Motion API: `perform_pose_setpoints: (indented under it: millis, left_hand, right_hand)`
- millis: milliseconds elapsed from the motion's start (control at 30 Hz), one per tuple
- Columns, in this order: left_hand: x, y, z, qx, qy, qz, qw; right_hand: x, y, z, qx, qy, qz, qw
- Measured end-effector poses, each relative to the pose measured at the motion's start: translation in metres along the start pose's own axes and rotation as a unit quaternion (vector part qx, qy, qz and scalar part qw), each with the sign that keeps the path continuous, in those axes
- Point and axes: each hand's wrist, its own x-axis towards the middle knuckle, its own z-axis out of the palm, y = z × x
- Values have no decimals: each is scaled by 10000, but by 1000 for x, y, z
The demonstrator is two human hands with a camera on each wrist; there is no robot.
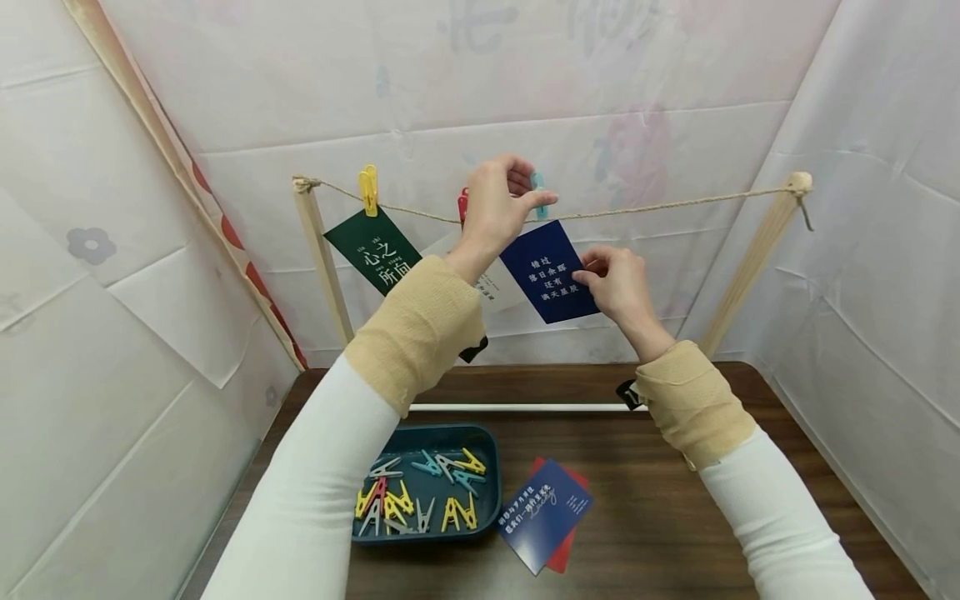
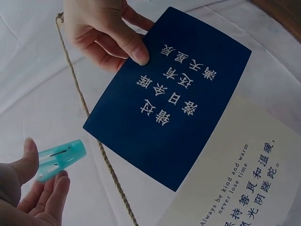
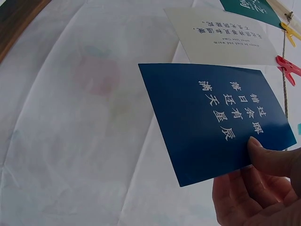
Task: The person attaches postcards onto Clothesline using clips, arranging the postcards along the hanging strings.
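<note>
Blue card (image 1: 550,271) pinched in right hand (image 1: 618,287), one teal peg (image 1: 537,193) pinched in left hand (image 1: 495,204); three cards along twine (image 1: 675,205).

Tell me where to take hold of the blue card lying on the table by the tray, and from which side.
Take the blue card at its near corner, coming from the person's side. It lies flat and tilted over a red card, and that corner juts clear toward the table edge, away from the tray, so a pinch grip there seems easiest.

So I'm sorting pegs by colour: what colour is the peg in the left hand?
Light blue peg, pinched by the left hand; clearest in the left wrist view.
</note>
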Motion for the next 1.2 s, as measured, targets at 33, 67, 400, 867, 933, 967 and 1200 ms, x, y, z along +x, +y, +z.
perform_pose_setpoints:
  millis: [33,67,400,867,933,967,1200]
  left_hand:
    - [0,0,1,-34,19,24,10000]
    - [0,-1,2,-63,46,56,10000]
    - [7,-6,8,-204,325,115,9992]
    - [12,-5,17,-194,619,303,9974]
    - [13,-5,19,-201,589,298,9976]
    - [13,-5,19,-214,577,295,9977]
    - [13,-6,23,-272,577,348,9974]
  right_hand:
    - [0,0,0,14,-10,13,10000]
    - [1,0,0,25,-23,29,10000]
    - [4,2,2,-27,-146,213,9997]
    - [8,3,0,-62,-171,221,9996]
    - [8,4,0,-72,-171,221,9996]
    - [9,4,0,-76,-168,221,9996]
    - [9,5,0,-78,-170,240,9995]
